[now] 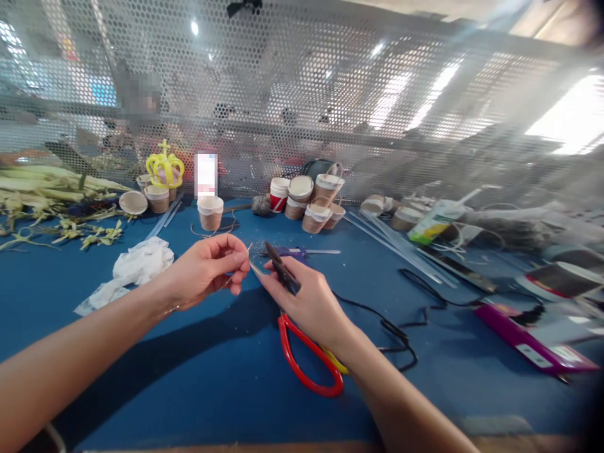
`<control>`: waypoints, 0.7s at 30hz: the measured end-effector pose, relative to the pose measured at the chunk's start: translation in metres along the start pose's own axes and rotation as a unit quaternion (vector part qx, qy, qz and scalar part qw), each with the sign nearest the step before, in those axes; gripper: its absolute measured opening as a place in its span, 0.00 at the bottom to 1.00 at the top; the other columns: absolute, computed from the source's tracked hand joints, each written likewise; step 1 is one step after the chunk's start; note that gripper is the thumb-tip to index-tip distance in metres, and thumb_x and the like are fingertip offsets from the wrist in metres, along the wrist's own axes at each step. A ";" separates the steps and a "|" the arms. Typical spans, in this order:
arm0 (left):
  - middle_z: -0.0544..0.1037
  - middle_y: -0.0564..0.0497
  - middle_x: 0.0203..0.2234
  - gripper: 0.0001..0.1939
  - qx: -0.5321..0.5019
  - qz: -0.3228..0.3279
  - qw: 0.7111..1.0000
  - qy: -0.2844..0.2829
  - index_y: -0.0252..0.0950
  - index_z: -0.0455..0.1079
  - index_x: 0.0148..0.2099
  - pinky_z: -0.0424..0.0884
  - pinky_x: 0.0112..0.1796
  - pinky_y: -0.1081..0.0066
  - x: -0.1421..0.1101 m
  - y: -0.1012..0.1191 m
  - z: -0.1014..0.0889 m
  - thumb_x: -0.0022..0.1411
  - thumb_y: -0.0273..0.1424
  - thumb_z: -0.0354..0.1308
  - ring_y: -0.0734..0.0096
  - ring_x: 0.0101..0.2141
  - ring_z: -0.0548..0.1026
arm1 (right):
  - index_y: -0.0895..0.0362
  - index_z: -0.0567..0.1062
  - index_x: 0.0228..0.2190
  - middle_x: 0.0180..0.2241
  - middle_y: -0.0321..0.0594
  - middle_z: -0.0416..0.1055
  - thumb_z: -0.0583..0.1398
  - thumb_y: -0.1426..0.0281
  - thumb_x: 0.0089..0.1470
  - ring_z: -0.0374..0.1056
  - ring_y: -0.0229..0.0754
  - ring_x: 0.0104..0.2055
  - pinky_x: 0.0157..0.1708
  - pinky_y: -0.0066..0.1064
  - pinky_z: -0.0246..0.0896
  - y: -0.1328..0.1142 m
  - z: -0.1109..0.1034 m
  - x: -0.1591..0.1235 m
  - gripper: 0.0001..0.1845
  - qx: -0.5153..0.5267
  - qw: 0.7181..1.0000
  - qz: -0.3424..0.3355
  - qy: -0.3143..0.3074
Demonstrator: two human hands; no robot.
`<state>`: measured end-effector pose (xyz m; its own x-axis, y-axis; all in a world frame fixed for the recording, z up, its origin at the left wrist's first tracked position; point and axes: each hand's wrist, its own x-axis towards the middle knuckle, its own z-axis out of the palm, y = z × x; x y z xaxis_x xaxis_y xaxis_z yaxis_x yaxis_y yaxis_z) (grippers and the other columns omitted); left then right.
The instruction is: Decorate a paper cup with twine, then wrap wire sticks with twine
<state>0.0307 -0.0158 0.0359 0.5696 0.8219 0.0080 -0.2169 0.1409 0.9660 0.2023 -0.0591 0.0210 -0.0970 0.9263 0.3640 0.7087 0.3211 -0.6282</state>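
My left hand (210, 267) is closed in a pinch on a thin pale strip (249, 250) that sticks out past the fingertips, above the blue table (226, 377). My right hand (306, 299) is closed round a pair of scissors (302, 340) with red handle loops and dark blades; the blade tips point up-left toward the strip. The two hands nearly meet at the middle of the view. The red loops hang below my right palm.
Paper-wrapped cups (211, 212) and a cluster of more cups (309, 198) stand further back. A yellow crown (165, 168) sits on cups at left, beside green leaf strips (51, 201). White crumpled plastic (136, 264) lies left. A black cable (406, 308), purple tool (528, 336) and clear sticks (401, 248) lie right. Mesh screen behind; a person beyond it.
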 end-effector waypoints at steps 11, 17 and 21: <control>0.69 0.56 0.18 0.04 0.254 0.160 0.947 0.112 0.33 0.64 0.34 0.67 0.25 0.77 -0.006 -0.007 0.004 0.55 0.26 0.51 0.79 0.20 0.69 | 0.58 0.68 0.26 0.23 0.37 0.67 0.54 0.60 0.49 0.62 0.37 0.23 0.24 0.27 0.54 -0.001 0.002 0.001 0.13 -0.097 0.995 0.020 -0.022; 0.68 0.57 0.17 0.03 0.244 0.141 0.955 0.091 0.34 0.62 0.35 0.67 0.23 0.77 -0.008 -0.009 0.006 0.57 0.27 0.49 0.79 0.19 0.69 | 0.58 0.68 0.26 0.23 0.37 0.69 0.54 0.61 0.50 0.62 0.36 0.22 0.24 0.27 0.54 -0.002 0.005 0.000 0.12 -0.115 0.993 0.011 -0.017; 0.66 0.59 0.15 0.03 0.211 0.115 0.967 0.081 0.35 0.61 0.33 0.66 0.21 0.77 -0.009 -0.009 0.008 0.58 0.29 0.49 0.80 0.17 0.67 | 0.57 0.65 0.22 0.21 0.37 0.68 0.52 0.61 0.51 0.61 0.36 0.21 0.21 0.26 0.52 -0.004 0.006 -0.001 0.13 -0.130 0.991 0.019 0.004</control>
<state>0.0340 -0.0288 0.0290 0.4057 0.8852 0.2276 0.0400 -0.2660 0.9631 0.1952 -0.0599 0.0192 -0.0620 0.9351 0.3490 0.8684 0.2229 -0.4429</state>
